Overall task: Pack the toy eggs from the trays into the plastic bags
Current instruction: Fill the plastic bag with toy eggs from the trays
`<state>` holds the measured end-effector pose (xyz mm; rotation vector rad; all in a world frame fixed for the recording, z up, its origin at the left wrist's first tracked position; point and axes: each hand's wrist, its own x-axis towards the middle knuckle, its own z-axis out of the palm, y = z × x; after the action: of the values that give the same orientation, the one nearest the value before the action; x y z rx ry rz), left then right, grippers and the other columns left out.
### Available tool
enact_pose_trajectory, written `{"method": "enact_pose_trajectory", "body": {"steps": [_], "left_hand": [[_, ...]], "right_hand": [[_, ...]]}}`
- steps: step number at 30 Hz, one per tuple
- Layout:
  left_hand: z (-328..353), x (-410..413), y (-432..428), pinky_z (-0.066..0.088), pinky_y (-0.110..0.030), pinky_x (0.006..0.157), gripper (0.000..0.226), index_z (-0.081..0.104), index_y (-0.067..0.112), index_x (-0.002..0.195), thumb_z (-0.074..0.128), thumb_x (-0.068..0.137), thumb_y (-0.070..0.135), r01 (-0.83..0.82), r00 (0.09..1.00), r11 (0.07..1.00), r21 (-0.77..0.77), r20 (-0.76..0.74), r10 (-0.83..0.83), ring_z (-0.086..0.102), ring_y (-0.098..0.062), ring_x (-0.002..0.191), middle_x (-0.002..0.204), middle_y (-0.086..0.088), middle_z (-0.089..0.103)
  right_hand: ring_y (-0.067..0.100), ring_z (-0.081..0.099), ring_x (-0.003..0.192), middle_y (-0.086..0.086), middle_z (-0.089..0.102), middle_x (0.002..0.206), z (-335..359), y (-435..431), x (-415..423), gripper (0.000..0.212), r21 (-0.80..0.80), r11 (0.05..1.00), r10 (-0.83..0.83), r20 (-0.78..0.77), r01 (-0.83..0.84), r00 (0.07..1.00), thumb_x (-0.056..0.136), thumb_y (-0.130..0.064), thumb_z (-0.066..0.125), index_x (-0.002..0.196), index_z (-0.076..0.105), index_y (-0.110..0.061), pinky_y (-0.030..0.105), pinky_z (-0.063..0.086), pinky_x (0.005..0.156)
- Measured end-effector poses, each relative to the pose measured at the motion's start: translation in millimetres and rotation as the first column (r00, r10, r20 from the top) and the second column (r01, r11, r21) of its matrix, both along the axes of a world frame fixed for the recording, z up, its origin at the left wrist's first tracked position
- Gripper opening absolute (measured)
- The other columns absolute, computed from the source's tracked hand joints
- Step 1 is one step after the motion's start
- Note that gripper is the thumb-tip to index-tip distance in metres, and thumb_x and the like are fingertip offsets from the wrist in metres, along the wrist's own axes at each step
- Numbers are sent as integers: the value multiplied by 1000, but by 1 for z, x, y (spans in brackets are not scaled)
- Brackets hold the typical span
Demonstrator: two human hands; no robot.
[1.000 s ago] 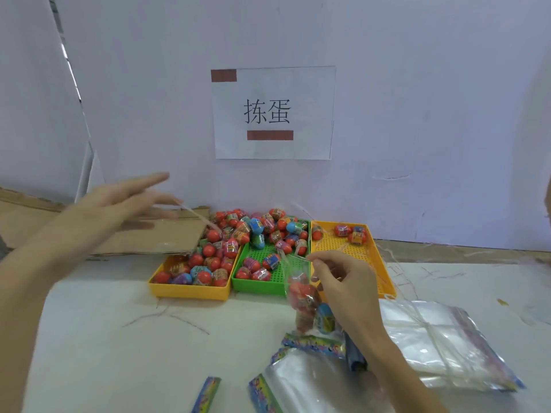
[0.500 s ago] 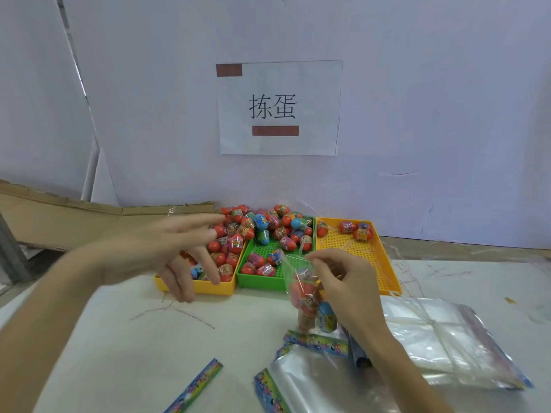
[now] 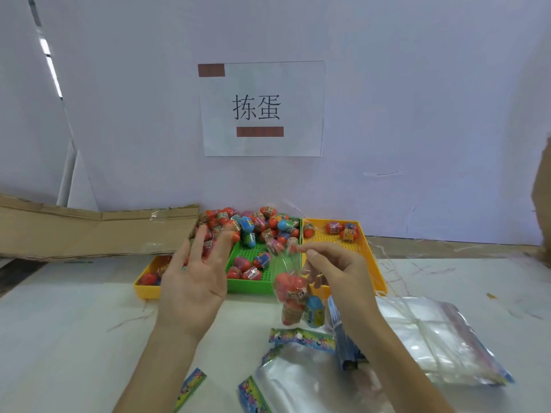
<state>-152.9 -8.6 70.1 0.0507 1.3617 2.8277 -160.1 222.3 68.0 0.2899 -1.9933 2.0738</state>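
Mid-fill: the right hand [image 3: 337,269] pinches the mouth of a clear plastic bag [image 3: 293,290] holding a few toy eggs, hanging above the tabletop [image 3: 74,338], while the left hand [image 3: 196,275], fingers spread and empty, reaches over the trays' egg pile [image 3: 256,228], so next it must pick one

This looks like a small packing station in a workshop or factory, not a home. A plain white table [image 3: 74,338] stands against bare white partition boards, with a printed paper sign [image 3: 262,108] taped to the wall as a station label. Three plastic trays [image 3: 369,257] hold loose toy eggs [image 3: 247,231] in bulk, stacks of clear plastic bags [image 3: 432,338] lie ready, and flattened cardboard [image 3: 89,231] leans at the left.
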Motion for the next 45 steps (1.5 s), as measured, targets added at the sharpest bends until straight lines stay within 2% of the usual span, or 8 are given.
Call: {"method": "enact_pose_trajectory", "body": {"steps": [3, 7, 11, 23, 27, 35, 40, 45], "left_hand": [[-21, -11, 8, 55, -47, 93, 37, 78, 23, 112, 51, 96, 41, -17, 1000, 940, 341, -10, 22, 67, -27, 120, 132, -4, 69], [-23, -10, 20, 45, -44, 103, 43, 63, 23, 132, 48, 98, 44, -12, 991, 978, -211, -134, -17, 63, -22, 125, 139, -1, 64], [-26, -7, 30, 50, -42, 100, 55, 50, 28, 141, 61, 92, 47, 70, 984, 878, -473, -109, -138, 67, -21, 119, 132, 5, 68], [-37, -1, 45, 60, -33, 58, 15, 81, 19, 92, 72, 84, 27, -161, 984, 867, -472, -142, 106, 70, -23, 70, 84, -13, 75], [-38, 0, 45, 58, -32, 53, 11, 79, 18, 92, 68, 92, 17, -260, 965, 853, -453, -148, 216, 70, -22, 66, 84, -10, 76], [-37, 1, 49, 56, -20, 60, 27, 81, 31, 81, 67, 95, 12, -474, 880, 754, -454, -267, 393, 70, -6, 75, 82, 5, 76], [-34, 4, 52, 58, -29, 60, 22, 76, 26, 82, 60, 96, 25, -308, 949, 879, -364, -182, 257, 70, -14, 70, 90, -1, 76], [-32, 7, 54, 62, -42, 75, 45, 67, 13, 121, 69, 87, 42, -37, 996, 927, -373, -85, 5, 73, -31, 94, 113, -18, 71]], "right_hand": [[10, 58, 60, -3, 66, 65, -1, 0, 0, 22, -3, 1000, 19, 8, -19, 1000, 98, -5, 61, 95, 80, -17, 25, 47, 55], [10, 57, 62, -1, 65, 68, 0, -1, 0, 20, -52, 996, 68, 43, -66, 997, 98, -6, 60, 98, 79, -12, 24, 47, 56], [11, 57, 63, 1, 64, 69, 0, 0, 1, 20, -105, 986, 134, 59, -128, 989, 99, -6, 58, 101, 78, -8, 21, 48, 55], [18, 68, 76, 3, 73, 81, -5, -4, -1, 16, -39, 995, 97, 114, -93, 989, 97, -23, 65, 109, 76, -20, 29, 55, 67], [12, 72, 82, -1, 77, 89, -8, -5, -2, 14, 11, 996, 81, 197, -84, 977, 90, -29, 74, 100, 77, -20, 36, 61, 78], [17, 74, 78, 1, 77, 79, -11, -8, -1, 9, 8, 999, -53, 131, 52, 990, 90, -18, 75, 81, 78, -20, 26, 60, 64], [15, 72, 76, 0, 76, 79, -12, -8, -2, 10, -15, 998, -57, 108, 59, 993, 90, -18, 74, 81, 78, -21, 26, 59, 65], [18, 71, 81, 0, 75, 80, -12, -4, -5, 16, -30, 999, -30, 112, 34, 993, 90, -18, 75, 76, 79, -26, 36, 61, 73]]}}
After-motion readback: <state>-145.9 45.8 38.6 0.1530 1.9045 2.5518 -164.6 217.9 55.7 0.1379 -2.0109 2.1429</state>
